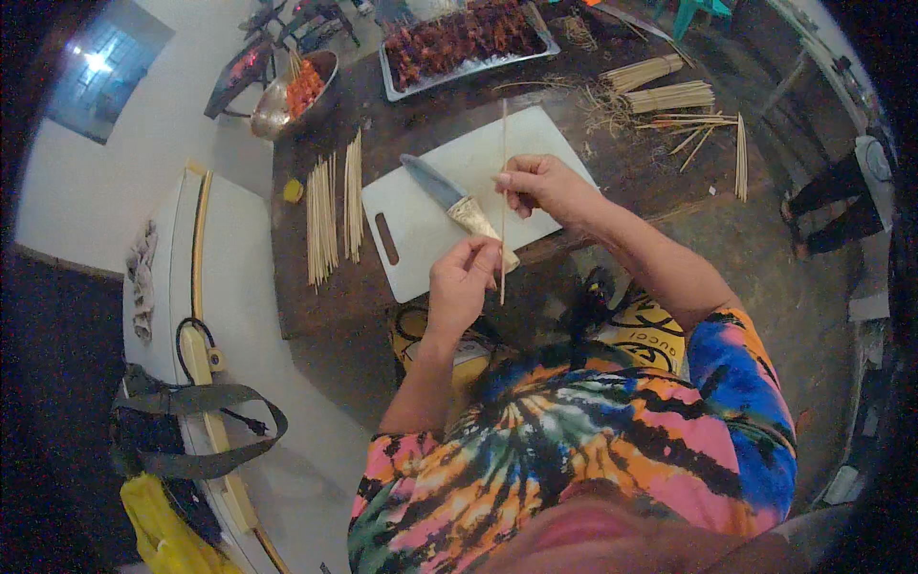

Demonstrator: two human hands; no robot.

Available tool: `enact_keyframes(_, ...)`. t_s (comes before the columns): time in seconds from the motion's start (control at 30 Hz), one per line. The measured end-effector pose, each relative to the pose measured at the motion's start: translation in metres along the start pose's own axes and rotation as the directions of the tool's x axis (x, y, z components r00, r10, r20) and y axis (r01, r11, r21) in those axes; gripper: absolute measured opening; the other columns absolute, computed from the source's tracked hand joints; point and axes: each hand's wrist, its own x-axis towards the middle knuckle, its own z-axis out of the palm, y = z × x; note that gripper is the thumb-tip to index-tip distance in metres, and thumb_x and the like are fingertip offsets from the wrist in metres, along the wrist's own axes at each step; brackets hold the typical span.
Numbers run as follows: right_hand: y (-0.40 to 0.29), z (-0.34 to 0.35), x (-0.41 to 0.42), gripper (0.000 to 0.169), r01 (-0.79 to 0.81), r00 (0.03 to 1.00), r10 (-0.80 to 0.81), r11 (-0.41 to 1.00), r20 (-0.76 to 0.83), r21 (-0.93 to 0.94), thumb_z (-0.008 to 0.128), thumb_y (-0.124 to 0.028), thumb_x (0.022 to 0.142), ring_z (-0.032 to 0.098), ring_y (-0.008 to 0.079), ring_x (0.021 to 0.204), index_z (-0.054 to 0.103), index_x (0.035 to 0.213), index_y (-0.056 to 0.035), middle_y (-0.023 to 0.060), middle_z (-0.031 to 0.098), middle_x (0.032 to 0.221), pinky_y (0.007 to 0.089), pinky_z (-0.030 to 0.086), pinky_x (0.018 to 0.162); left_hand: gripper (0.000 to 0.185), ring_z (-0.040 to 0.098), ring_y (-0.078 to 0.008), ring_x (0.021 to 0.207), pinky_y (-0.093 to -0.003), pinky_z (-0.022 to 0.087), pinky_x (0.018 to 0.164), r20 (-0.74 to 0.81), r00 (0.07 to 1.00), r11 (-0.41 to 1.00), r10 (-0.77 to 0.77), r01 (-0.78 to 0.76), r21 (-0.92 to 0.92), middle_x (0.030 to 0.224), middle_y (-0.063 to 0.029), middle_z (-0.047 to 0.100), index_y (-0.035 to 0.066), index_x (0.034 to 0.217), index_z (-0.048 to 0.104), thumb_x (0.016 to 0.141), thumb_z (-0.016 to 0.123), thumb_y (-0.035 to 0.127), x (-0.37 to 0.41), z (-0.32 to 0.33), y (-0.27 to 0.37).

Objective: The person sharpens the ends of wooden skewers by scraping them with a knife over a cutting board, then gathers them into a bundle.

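One thin bamboo skewer [503, 222] is held lengthwise above the white cutting board [423, 258]. My left hand [462, 276] pinches it near its lower end, and my right hand [541, 188] grips it higher up. Under the hands a knife [432, 179] lies diagonally on the board, its blade towards the upper left. My left fingers hide part of its pale, wrapped-looking handle [475, 215]. Left of the board, bamboo skewers lie in two rows, a wider one [322, 222] and a narrower one [353, 197].
A metal tray [470, 69] of dark skewered meat stands at the table's far side. A metal bowl [267, 107] with orange-red skewered food is at the far left. Skewer bundles [670, 97] and loose skewers [692, 133] lie at the right. A yellow cap [293, 190] sits near the left edge.
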Motion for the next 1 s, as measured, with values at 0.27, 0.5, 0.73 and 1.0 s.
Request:
enact_keyframes(0.27, 0.022, 0.020, 0.018, 0.023, 0.000, 0.997, 0.014, 0.981, 0.074, -0.192, 0.053, -0.026, 0.082, 0.050, 0.0115, 0.057, 0.056, 0.085, -0.0032, 0.0040, 0.053, 0.064, 0.0236, 0.040, 0.053, 0.018, 0.045, -0.0052, 0.051, -0.0171, 0.035, 0.046, 0.213, 0.969, 0.946, -0.126, 0.182, -0.269, 0.066, -0.0053, 0.057, 0.001, 0.094, 0.054, 0.088, 0.043, 0.014, -0.026, -0.009, -0.029)
enact_keyframes(0.5, 0.025, 0.050, 0.001, 0.047, 0.289, 0.926, -0.312, 0.217, 0.215, -0.932, 0.055, -0.037, 0.078, 0.057, 0.0343, 0.073, 0.043, 0.113, -0.0069, 0.0201, 0.055, 0.087, 0.0419, 0.046, 0.062, 0.018, 0.041, -0.0055, 0.046, -0.0183, 0.032, 0.042, -0.084, 0.990, 0.922, -0.115, 0.075, -0.381, 0.061, -0.0046, 0.055, 0.004, 0.091, 0.051, 0.090, 0.040, 0.019, -0.035, -0.037, -0.046)
enact_keyframes(0.73, 0.011, 0.038, 0.009, 0.050, 0.123, 0.991, 0.014, 0.306, 0.134, -0.944, 0.054, -0.020, 0.073, 0.058, 0.0350, 0.079, 0.038, 0.118, -0.0055, 0.0209, 0.056, 0.085, 0.0424, 0.046, 0.067, 0.018, 0.043, -0.0068, 0.048, -0.0187, 0.033, 0.045, -0.014, 0.977, 0.908, -0.213, 0.193, -0.372, 0.065, -0.0054, 0.055, 0.004, 0.094, 0.050, 0.090, 0.040, 0.019, -0.035, -0.020, -0.043)
enact_keyframes(1.0, 0.011, -0.058, -0.036, 0.043, 0.018, 0.983, -0.122, 0.801, -0.135, -0.598, 0.052, -0.015, 0.077, 0.053, 0.0150, 0.065, 0.046, 0.116, 0.0004, 0.0053, 0.056, 0.079, 0.0262, 0.044, 0.062, 0.018, 0.046, -0.0070, 0.050, -0.0188, 0.036, 0.047, 0.251, 0.936, 0.866, -0.247, 0.330, -0.377, 0.065, -0.0055, 0.055, 0.003, 0.093, 0.050, 0.089, 0.042, 0.019, -0.026, 0.021, -0.050)
